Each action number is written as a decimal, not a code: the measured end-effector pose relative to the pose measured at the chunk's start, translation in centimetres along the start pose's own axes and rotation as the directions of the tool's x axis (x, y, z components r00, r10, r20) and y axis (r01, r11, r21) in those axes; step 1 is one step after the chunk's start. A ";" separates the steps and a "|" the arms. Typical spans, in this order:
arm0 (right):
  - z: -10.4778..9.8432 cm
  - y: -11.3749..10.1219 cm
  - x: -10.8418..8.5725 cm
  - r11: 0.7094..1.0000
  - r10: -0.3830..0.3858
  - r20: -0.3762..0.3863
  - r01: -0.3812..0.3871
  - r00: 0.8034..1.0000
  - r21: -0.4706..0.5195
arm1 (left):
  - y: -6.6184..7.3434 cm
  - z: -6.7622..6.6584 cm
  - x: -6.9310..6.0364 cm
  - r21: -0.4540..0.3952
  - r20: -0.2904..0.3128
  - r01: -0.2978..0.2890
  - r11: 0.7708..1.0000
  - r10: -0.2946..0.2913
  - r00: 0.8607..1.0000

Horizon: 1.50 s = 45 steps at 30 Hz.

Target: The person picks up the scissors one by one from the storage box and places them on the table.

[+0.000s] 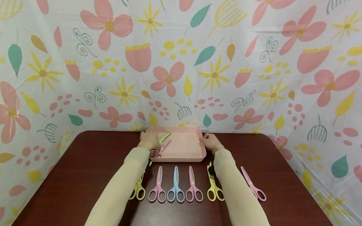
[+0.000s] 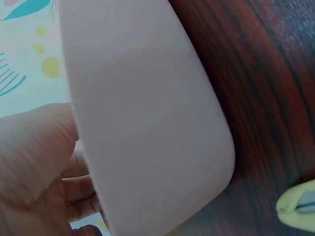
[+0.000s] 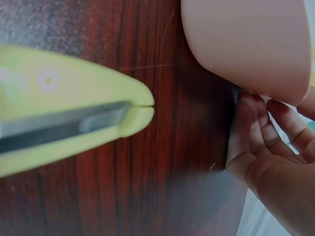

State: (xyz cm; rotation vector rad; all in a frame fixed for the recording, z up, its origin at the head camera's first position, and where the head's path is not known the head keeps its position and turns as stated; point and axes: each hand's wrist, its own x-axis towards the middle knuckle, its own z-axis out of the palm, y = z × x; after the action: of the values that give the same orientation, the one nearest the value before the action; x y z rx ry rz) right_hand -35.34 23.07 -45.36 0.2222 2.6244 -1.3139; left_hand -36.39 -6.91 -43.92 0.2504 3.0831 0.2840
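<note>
A shallow pink tray sits at the back of the table, a hand at each end. My left hand grips its left end; in the left wrist view, the tray wall hides the thumb tip. At the right end my right hand holds the rim, and in the right wrist view its fingers reach beneath the tray corner. Inside the tray, on the left, lie green scissors and pink-purple scissors, partly behind my left hand.
In front of the tray is a row of scissors: yellow, pink, blue, pink, yellow and pink. My sleeves partly cover some. A floral curtain hangs behind the dark table.
</note>
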 end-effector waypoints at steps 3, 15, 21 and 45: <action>-0.2 -0.1 0.0 1.000 0.018 0.007 -0.018 1.000 -0.009 | 0.1 -0.3 0.1 -0.029 -0.005 -0.004 1.000 0.003 1.000; 0.0 0.1 -0.1 0.999 0.038 0.012 -0.037 0.999 -0.016 | 0.2 -1.1 -0.8 -0.042 0.010 -0.010 0.999 0.010 1.000; 0.3 0.0 -0.1 0.999 0.041 -0.003 -0.041 0.999 -0.015 | -0.3 -1.5 -1.1 -0.033 0.011 -0.032 0.999 0.033 0.999; 0.7 0.3 0.2 0.999 0.047 -0.026 -0.048 0.999 -0.014 | -3.3 -3.4 -4.1 -0.174 -0.148 -0.158 0.972 0.133 0.980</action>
State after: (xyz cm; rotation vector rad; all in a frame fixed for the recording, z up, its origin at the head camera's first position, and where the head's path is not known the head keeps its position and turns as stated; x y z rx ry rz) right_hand -35.38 22.65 -46.03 0.2996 2.6317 -1.2852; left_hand -32.98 -11.38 -41.07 0.4695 3.1456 0.6148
